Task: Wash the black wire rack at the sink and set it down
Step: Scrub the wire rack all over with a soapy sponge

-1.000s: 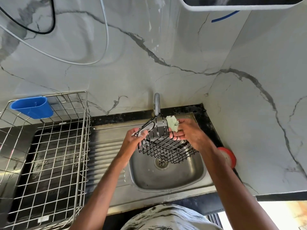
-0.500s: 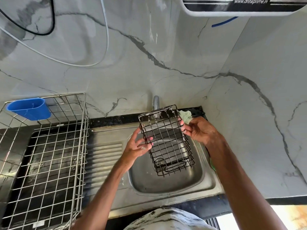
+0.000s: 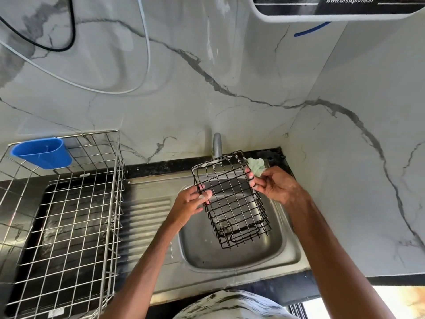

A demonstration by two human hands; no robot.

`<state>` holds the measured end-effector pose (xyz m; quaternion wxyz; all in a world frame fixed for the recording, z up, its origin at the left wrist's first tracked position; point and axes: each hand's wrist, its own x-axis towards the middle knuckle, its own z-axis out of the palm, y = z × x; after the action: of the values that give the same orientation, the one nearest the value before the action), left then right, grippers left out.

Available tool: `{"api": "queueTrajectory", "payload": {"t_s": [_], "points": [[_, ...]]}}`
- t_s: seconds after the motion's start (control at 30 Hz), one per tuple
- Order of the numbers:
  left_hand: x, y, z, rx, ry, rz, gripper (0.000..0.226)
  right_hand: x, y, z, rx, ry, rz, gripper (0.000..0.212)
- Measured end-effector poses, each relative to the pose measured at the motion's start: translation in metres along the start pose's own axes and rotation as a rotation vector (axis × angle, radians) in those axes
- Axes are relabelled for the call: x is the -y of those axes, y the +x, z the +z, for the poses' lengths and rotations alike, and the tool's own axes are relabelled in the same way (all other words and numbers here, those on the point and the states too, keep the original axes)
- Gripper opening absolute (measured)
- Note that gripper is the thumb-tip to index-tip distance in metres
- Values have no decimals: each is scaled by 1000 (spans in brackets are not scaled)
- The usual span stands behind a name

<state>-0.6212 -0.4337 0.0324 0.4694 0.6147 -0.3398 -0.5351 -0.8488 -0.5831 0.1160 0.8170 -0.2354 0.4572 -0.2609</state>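
You hold the black wire rack (image 3: 232, 199) tilted over the sink (image 3: 264, 254) at frame centre. Your left hand (image 3: 190, 203) pinches its left rim, and your right hand (image 3: 276, 185) pinches the right rim with a pale green scrub cloth (image 3: 256, 165) tucked in. With such light fingertip grips, wet wire could slip and drop into the basin

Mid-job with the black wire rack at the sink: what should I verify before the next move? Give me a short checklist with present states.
1. Grip on the black wire rack: the left hand pinches its left edge and the right hand holds its right edge. Ok.
2. Rack held over the sink basin: ok.
3. Pale green cloth tucked in the right hand: ok.
4. Water running from the tap: cannot tell.
5. Rack rinsed clean: cannot tell; there are whitish streaks on its top rim.
6. Set-down spot: a silver wire drainer stands left of the basin. Ok.
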Motion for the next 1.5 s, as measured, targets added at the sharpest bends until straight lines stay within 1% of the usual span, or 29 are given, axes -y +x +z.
{"api": "queueTrajectory", "payload": {"t_s": [0.07,0.2,0.23,0.33,0.37,0.43,0.5,0.53,0.57,0.6,0.63,0.67,0.7,0.73,0.77,0.83,0.9,0.93,1.0,1.1,1.17,1.2,1.27,1.3,1.37,1.43,1.5], "points": [[-2,0,-1,-9,35,4,67,-2,2,-2,-21,9,-1,34],[-3,-4,-1,-65,66,12,39,-4,1,-6,-53,-6,19,27],[-3,-6,-1,-79,69,16,35,-5,0,-5,-53,-12,18,26],[-2,-7,0,-140,103,32,42,-5,3,-8,-65,-56,19,26],[-2,-7,1,-174,118,29,41,-5,6,-9,-55,-87,20,26],[-1,-6,4,-233,144,20,27,-1,12,-17,-25,-206,18,28],[-2,-6,6,-264,161,4,16,7,16,-23,-41,-399,-28,31],[-2,-6,7,-275,159,-9,18,11,18,-24,-76,-551,-94,31],[-3,-6,8,-286,152,-27,24,13,19,-23,-150,-728,-196,31],[-3,-6,8,-293,148,-48,32,13,19,-21,-258,-889,-330,30],[-4,-7,10,-299,150,-70,40,10,19,-17,-372,-1003,-492,29],[-5,-7,12,-304,158,-86,46,4,18,-10,-445,-1074,-673,29],[-6,-7,15,-307,168,-100,48,-6,17,-4,-457,-1124,-848,29],[-9,-7,19,-310,174,-113,49,-17,16,2,-433,-1167,-1003,29],[-11,-8,23,-313,176,-126,50,-28,16,7,-403,-1205,-1122,30],[-16,-8,29,-315,170,-145,54,-47,17,15,-400,-1274,-1216,34],[-19,-8,33,-323,152,-168,61,-59,20,22,-447,-1304,-1255,32],[-20,-9,34,-330,140,-178,63,-63,20,26,-438,-1302,-1269,31],[-23,-8,35,-346,123,-196,62,-75,19,35,-338,-1311,-1291,30],[-23,-5,32,-344,97,-224,57,-93,15,44,-109,-1332,-1303,29],[-21,-5,28,-333,105,-232,54,-94,15,42,-23,-1341,-1284,30],[-20,-6,27,-331,126,-230,53,-91,16,39,-8,-1354,-1279,32],[-20,-7,27,-328,172,-223,55,-83,20,28,-28,-1388,-1282,34],[-21,-7,28,-321,189,-223,57,-79,23,21,-68,-1398,-1279,33],[-22,-8,30,-301,204,-224,62,-68,26,5,-203,-1403,-1276,31],[-23,-9,33,-299,195,-227,63,-59,28,-6,-349,-1375,-1268,34],[-24,-9,36,-302,185,-235,63,-60,26,-6,-411,-1344,-1263,36]]}}
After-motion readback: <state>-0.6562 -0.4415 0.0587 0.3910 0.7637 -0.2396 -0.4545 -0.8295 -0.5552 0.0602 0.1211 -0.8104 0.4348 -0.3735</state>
